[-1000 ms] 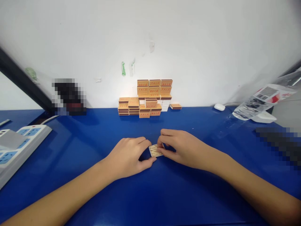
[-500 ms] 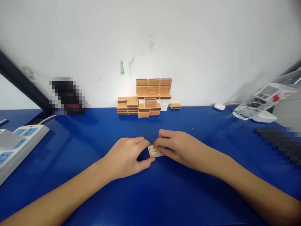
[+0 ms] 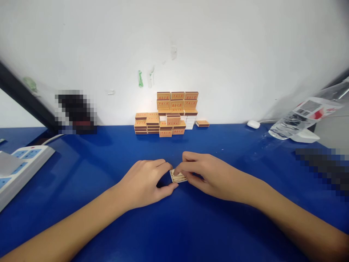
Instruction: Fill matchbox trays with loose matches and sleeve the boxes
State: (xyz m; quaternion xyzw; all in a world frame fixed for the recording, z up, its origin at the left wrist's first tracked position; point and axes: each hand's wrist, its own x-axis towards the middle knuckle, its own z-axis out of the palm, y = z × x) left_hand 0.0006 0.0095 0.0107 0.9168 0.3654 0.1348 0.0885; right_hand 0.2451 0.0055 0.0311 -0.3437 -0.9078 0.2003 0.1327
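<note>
A small open matchbox tray point(image 3: 171, 178) full of pale wooden matches point(image 3: 179, 178) lies on the blue table between my hands. My left hand point(image 3: 145, 182) grips the tray at its left end, index finger on the far edge and thumb on the near edge. Curled over the right part of the tray is my right hand point(image 3: 207, 174). Its index fingertip presses on the matches, and its thumb is by the tray's right end, which the hand partly hides. Whether single matches are pinched there is too small to see.
Stacked matchboxes point(image 3: 177, 105) stand against the white wall, with one loose matchbox point(image 3: 202, 123) to their right. A power strip point(image 3: 29, 167) lies at left. At right are a white earbud case point(image 3: 253, 124), a tilted plastic bottle point(image 3: 291, 122) and a blurred dark object point(image 3: 324, 167).
The fingers of my right hand have shifted slightly left over the matches, its thumb and index finger further apart. My left hand keeps its hold on the tray. The view has moved a little.
</note>
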